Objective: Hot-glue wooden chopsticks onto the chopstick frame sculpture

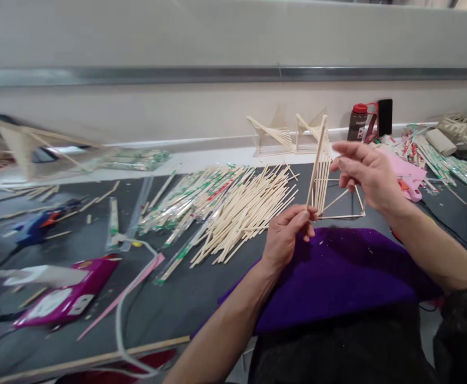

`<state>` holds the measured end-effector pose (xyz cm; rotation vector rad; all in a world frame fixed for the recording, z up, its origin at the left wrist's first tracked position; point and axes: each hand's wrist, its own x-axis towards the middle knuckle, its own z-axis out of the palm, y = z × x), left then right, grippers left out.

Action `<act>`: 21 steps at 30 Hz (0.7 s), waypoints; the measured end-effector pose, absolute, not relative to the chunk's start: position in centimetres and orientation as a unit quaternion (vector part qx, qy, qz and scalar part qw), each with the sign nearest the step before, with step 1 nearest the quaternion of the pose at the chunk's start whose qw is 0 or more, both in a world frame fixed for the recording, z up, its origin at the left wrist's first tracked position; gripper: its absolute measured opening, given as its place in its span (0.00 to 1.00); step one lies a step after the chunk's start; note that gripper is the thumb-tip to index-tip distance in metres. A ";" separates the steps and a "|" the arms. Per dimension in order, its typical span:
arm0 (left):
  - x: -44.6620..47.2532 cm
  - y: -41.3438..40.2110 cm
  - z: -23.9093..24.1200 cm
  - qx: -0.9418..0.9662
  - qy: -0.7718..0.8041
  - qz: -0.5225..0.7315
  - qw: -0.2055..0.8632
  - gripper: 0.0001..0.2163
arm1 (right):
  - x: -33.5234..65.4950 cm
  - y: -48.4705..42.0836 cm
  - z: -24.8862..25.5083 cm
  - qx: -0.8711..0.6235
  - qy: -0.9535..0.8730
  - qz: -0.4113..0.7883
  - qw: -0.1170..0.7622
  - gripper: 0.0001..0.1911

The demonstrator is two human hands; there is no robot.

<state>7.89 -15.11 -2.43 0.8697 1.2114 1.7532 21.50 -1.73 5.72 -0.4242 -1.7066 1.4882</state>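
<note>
Left hand [283, 234] pinched wooden stick [317, 162] by its low end; right hand [371, 173] hung to the right, fingers parted.

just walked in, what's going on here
A person's left hand pinches at least one thin pale stick near its lower end, tilted nearly upright. The right hand is open beside it, with nothing visible in it. A partly hidden stick frame is just beyond the hands, a pile of loose sticks lies to the left, and purple cloth is spread nearest the person.
</note>
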 end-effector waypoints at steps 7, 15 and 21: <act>8.2 -15.3 -2.5 0.391 0.436 0.720 0.372 0.15 | 21.0 -5.5 -0.2 -0.172 -0.717 0.558 0.381 0.13; 7.3 -14.9 -3.2 0.400 0.443 0.707 0.379 0.20 | 20.3 -6.0 -1.6 -0.117 -0.757 0.518 0.381 0.14; 7.1 -14.3 -4.3 0.441 0.485 0.655 0.375 0.20 | 19.9 -6.0 -3.0 -0.128 -0.735 0.530 0.403 0.13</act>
